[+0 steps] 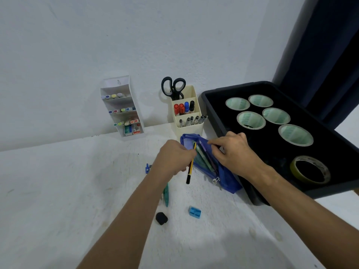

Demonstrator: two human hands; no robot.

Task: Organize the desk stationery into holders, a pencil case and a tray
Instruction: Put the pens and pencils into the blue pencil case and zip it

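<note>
A person's left hand [174, 158] pinches a yellow-and-black pencil [191, 164] near its middle, fingers curled round it, tip entering the open blue pencil case [225, 179]. The pencil looks light, stiff and smooth, best held mid-shaft. The right hand [233, 152], just beside the left, grips the case's soft, floppy upper edge to hold the mouth open. Below the left hand lie a blue sharpener [194, 212] and black eraser [161, 218].
</note>
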